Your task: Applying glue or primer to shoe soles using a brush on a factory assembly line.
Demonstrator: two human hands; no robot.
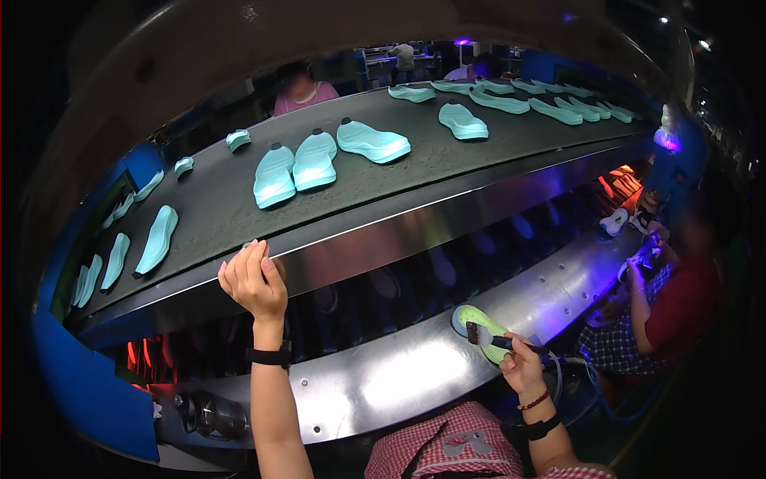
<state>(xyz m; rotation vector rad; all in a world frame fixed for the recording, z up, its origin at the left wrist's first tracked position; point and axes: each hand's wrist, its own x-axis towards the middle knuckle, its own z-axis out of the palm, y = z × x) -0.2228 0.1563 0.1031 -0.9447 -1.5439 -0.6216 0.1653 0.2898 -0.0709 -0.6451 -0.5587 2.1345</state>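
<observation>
My left hand [254,278] is raised at the near metal edge of the conveyor belt [375,180]. Its fingers are loosely bent and slightly apart, and nothing shows in them. My right hand [523,367] grips a brush [508,343] by its dark handle. The bristles rest over a yellow-green shoe sole [481,315] lying on the metal ledge below the belt. On the belt above my left hand, a pair of turquoise shoe soles [274,176] lies side by side, with another sole [373,141] just to their right. A single turquoise sole [158,239] lies to the left.
A lower level with more soles [443,267] runs under the belt, glowing orange at both ends. A dark, see-through container [211,415] stands on the ledge [343,391] at left. A co-worker in red [678,303] handles a shoe part at right; another person [307,96] is across the belt.
</observation>
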